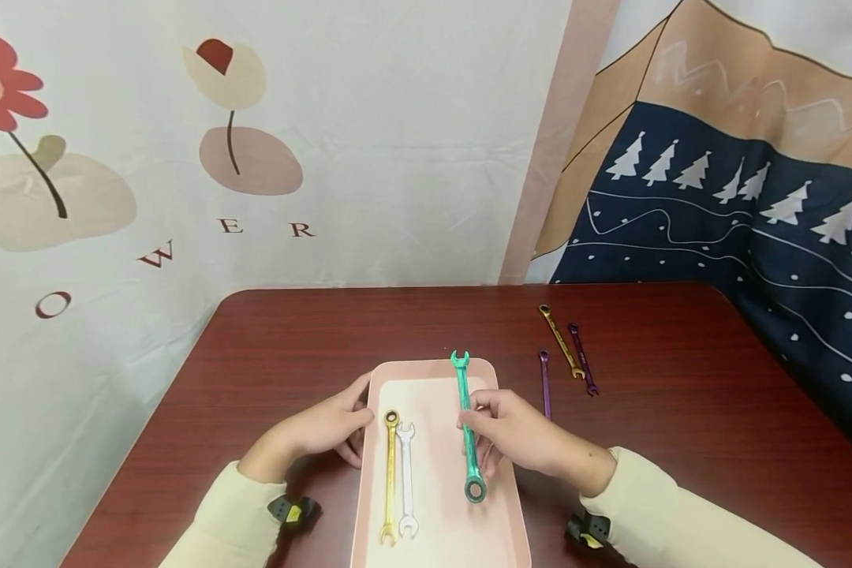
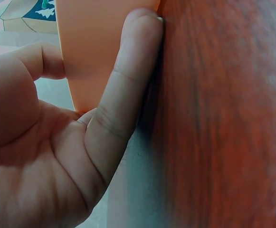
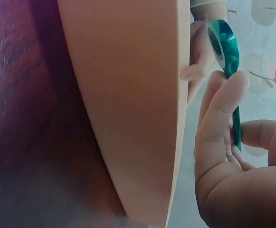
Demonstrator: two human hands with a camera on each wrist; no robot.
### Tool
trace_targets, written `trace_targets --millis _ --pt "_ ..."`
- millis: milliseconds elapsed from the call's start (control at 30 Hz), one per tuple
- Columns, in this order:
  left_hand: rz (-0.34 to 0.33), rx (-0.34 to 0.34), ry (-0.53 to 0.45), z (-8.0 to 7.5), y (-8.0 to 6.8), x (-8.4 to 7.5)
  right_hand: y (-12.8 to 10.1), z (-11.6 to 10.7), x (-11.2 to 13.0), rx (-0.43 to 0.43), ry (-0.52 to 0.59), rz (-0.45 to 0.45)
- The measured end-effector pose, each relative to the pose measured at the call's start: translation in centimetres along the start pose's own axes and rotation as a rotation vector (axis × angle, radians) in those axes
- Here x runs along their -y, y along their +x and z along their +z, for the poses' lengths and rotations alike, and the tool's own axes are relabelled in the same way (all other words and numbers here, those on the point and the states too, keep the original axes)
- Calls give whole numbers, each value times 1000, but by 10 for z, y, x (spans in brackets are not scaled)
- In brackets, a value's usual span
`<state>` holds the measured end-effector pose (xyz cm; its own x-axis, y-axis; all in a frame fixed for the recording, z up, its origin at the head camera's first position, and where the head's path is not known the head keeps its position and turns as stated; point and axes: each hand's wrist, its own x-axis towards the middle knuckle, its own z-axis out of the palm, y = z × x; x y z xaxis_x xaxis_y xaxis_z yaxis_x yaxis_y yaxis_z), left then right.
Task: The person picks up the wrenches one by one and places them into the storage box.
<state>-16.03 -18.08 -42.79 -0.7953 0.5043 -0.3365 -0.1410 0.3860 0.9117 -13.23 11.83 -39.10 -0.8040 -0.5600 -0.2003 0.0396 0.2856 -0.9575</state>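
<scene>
My right hand (image 1: 507, 434) pinches a shiny green combination wrench (image 1: 467, 430) between thumb and fingers, over the right side of a pink tray (image 1: 436, 457). The wrench's open end points away from me and its ring end towards me. In the right wrist view the green wrench (image 3: 230, 47) stands out above the tray's rim. My left hand (image 1: 326, 426) holds the tray's left edge, thumb at the rim; in the left wrist view a finger (image 2: 123, 90) lies along the outer wall by the tabletop. Inside the tray, a gold wrench (image 1: 390, 481) and a silver wrench (image 1: 407, 481) lie side by side.
Right of the tray on the dark red table (image 1: 312, 323) lie a gold wrench (image 1: 561, 339), a dark purple wrench (image 1: 582, 359) and a purple wrench (image 1: 545, 386), partly hidden by my right hand. A printed curtain (image 1: 412, 142) hangs behind the table.
</scene>
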Motion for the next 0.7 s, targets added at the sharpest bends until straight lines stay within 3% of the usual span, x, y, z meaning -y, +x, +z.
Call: trace_targets --millis 367,700 --pt "-1 -6 -10 1 -1 -2 2 16 -8 33 47 -14" --pt "-6 -4 -22 1 0 -2 0 29 -13 97 94 36"
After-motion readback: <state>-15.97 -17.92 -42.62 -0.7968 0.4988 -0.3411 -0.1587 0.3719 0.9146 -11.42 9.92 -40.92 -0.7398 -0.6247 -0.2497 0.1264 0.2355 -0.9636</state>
